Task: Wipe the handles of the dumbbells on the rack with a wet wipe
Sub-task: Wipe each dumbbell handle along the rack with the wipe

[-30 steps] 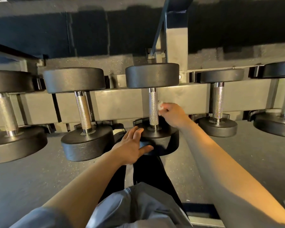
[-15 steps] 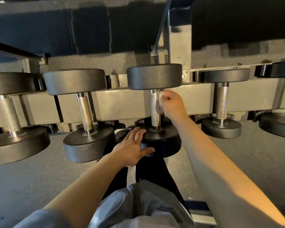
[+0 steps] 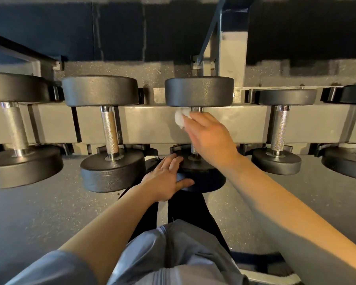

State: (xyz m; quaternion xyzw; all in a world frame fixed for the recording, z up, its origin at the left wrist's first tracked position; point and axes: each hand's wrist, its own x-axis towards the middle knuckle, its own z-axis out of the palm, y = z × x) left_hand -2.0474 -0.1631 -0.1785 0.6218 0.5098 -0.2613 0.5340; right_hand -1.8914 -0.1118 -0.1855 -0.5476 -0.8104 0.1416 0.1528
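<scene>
Dumbbells sit in a row across a grey rack (image 3: 152, 124), each with its handle running from near to far and its two black heads resting in cradles. The right hand (image 3: 210, 136) reaches over the handle of the middle dumbbell (image 3: 199, 91), fingers curled round a crumpled white wet wipe (image 3: 180, 118), which pokes out on the left side of the handle just below the far head. Most of that handle is hidden behind the hand; only short chrome stubs show at its far and near ends. The left hand (image 3: 167, 177) rests spread on the near head of the same dumbbell, fingers straight on the top face and thumb against the rim, holding nothing. To the left stands a larger dumbbell (image 3: 109, 128) with its knurled handle bare, and a still larger one (image 3: 14, 128) lies at the left edge. To the right is a smaller dumbbell (image 3: 280, 128), and another (image 3: 353, 157) is cut off by the right edge. Speckled grey floor (image 3: 49, 212) lies below the rack, and the person's grey shirt (image 3: 173, 254) fills the near middle
</scene>
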